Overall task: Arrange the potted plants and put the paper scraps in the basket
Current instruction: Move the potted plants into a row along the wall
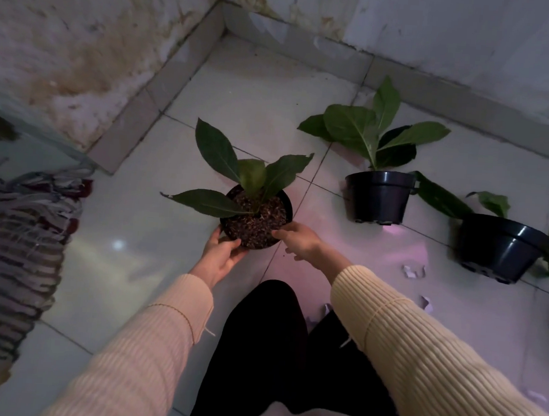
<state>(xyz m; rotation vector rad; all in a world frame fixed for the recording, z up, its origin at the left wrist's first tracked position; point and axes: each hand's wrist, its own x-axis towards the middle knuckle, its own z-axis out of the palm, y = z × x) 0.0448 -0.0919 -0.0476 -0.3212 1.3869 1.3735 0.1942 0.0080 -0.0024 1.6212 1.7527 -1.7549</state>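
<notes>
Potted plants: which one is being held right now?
The leftmost potted plant, nearest the wall corner: the left hand and right hand grip its rim. The other two pots stand untouched further right.

floor (pixel 257 109): pale glossy tiles
on it: three black potted plants (pixel 378 195), paper scraps (pixel 413 271), fringed rug (pixel 14 238) at left

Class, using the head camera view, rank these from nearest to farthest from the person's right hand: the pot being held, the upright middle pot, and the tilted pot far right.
1. Held pot: touching the right hand, just left of it.
2. Middle pot: upright, beyond and to the right.
3. Tilted pot: farthest right.
</notes>
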